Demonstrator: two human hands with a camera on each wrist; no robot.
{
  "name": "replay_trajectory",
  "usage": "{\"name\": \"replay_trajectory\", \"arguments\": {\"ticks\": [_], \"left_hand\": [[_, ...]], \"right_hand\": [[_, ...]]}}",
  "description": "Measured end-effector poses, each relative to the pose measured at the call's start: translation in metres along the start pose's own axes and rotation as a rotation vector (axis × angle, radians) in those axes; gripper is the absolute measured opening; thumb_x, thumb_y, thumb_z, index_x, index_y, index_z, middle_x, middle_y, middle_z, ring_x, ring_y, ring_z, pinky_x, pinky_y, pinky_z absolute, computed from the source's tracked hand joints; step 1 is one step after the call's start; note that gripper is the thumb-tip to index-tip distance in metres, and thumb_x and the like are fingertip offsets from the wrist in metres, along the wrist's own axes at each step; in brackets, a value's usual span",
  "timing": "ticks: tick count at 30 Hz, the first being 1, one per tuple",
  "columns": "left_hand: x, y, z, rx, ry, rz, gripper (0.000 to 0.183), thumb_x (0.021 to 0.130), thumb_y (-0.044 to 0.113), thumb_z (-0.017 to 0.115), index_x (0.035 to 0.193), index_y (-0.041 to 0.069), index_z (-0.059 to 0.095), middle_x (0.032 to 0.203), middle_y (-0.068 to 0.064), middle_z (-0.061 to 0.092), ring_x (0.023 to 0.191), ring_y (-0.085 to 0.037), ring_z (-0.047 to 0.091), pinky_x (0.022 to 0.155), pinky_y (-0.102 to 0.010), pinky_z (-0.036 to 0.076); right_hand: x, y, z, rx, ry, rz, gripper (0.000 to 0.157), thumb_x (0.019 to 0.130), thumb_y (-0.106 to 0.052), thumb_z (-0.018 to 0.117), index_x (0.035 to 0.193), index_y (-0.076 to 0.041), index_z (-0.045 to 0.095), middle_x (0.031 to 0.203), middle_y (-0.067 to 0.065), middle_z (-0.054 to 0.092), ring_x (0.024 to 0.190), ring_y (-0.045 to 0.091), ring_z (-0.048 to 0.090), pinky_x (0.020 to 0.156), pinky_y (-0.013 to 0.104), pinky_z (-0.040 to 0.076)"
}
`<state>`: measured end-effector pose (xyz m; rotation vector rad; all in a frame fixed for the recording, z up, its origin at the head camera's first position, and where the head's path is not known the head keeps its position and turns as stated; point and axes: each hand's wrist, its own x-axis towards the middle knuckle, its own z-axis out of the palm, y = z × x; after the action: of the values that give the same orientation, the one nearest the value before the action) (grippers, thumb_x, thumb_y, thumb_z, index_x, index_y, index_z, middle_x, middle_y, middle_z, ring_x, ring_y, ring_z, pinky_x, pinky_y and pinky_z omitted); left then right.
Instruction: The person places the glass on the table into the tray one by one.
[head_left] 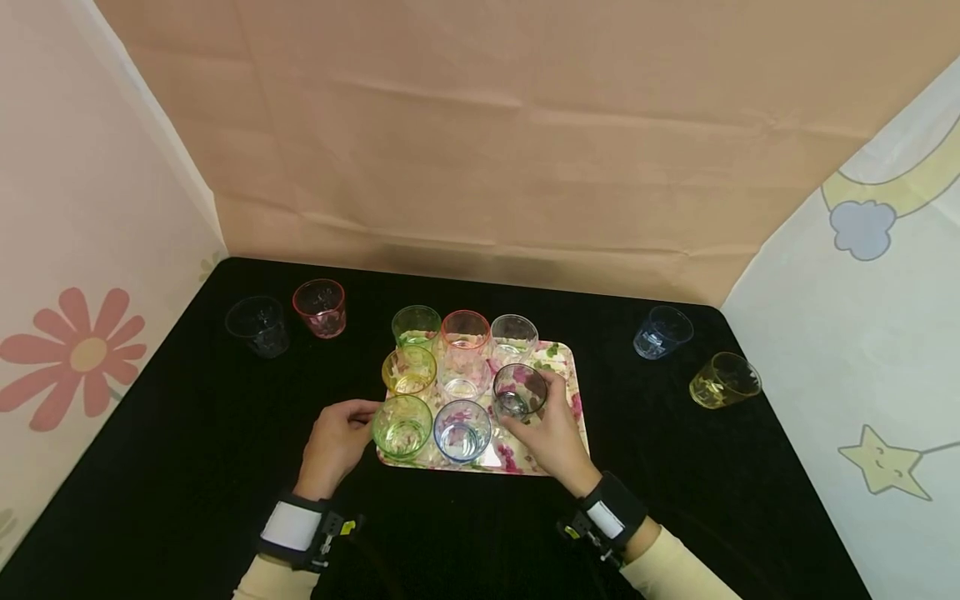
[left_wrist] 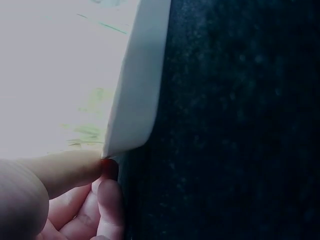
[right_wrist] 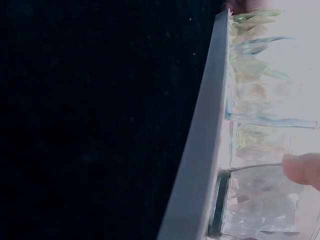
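A floral tray [head_left: 561, 357] lies on the black table with several tinted glasses standing on it in rows. My right hand [head_left: 553, 437] grips a dark grey glass [head_left: 516, 403] at the tray's right part, thumb on the near side and fingers round the far side. To its left stand a blue glass [head_left: 462, 437] and a green glass [head_left: 402, 432] along the front. At the left edge my left hand [head_left: 335, 442] pinches the tray's rim; in the left wrist view the thumb lies over the rim [left_wrist: 131, 100] and the fingers curl beneath.
Behind on the tray are a yellow glass [head_left: 409, 373], a red-rimmed glass [head_left: 466, 332] and a clear glass [head_left: 514, 337]. Off the tray stand a dark glass [head_left: 262, 329] and a red glass [head_left: 322, 315] at left, a bluish glass [head_left: 662, 333] and a yellow glass [head_left: 722, 383] at right.
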<state>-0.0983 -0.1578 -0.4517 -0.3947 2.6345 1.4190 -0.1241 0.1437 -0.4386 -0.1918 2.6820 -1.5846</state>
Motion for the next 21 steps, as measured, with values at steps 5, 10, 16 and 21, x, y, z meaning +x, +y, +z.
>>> {"name": "replay_trajectory", "arguments": {"ticks": [5,10,16,21], "left_hand": [[0.0,0.0,0.0,0.008,-0.003,-0.007,0.028,0.096,0.026,0.069,0.116,0.007,0.075,0.105,-0.008,0.072,0.093,-0.023,0.067,0.07,-0.038,0.046],[0.001,-0.001,0.0,0.013,-0.002,-0.004,0.028,0.096,0.027,0.069,0.116,0.008,0.075,0.105,-0.008,0.072,0.093,-0.022,0.066,0.07,-0.038,0.046],[0.001,-0.002,0.001,0.01,-0.003,0.003,0.028,0.096,0.026,0.068,0.116,0.007,0.075,0.105,-0.009,0.072,0.093,-0.023,0.066,0.07,-0.037,0.046],[0.002,-0.002,0.001,0.016,-0.001,-0.004,0.029,0.096,0.026,0.068,0.117,0.007,0.075,0.106,-0.008,0.072,0.094,-0.023,0.066,0.069,-0.037,0.046]], "right_hand": [[0.004,0.001,0.002,-0.031,0.008,0.002,0.081,0.085,-0.006,0.082,0.143,-0.001,0.027,0.145,0.028,0.042,0.137,0.044,0.043,0.111,0.059,0.037],[0.007,0.002,0.004,-0.029,0.007,-0.008,0.081,0.086,-0.008,0.082,0.143,-0.002,0.025,0.146,0.028,0.04,0.139,0.043,0.041,0.113,0.058,0.034],[0.01,0.004,0.006,0.002,0.005,-0.02,0.081,0.086,-0.008,0.082,0.142,-0.002,0.024,0.146,0.027,0.039,0.14,0.043,0.04,0.112,0.059,0.034],[0.012,0.005,0.006,0.002,0.009,-0.026,0.083,0.086,-0.009,0.082,0.144,-0.002,0.023,0.147,0.026,0.039,0.141,0.041,0.039,0.112,0.057,0.035]]}}
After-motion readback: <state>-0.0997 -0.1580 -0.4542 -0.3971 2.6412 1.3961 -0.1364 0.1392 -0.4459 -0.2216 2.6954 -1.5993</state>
